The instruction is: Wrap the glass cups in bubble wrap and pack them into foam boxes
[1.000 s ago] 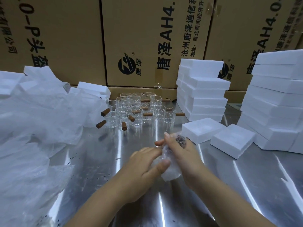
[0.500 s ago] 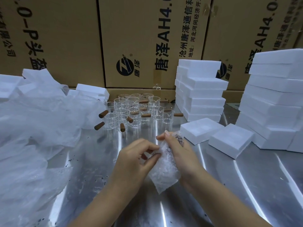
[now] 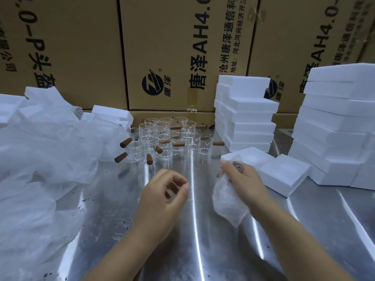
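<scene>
Right hand [image 3: 246, 180] is curled round a bundle [image 3: 227, 199] of crinkled, translucent bubble wrap above the shiny metal surface [image 3: 203, 250], right of its middle; its long axis runs far-to-near, loose tail toward the near edge. Left hand [image 3: 164, 196] is loosely curled, gripping nothing.

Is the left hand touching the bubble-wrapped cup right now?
Apart. The head view shows bare table between the left hand and the bubble-wrapped cup, which the right hand grips alone.
</scene>
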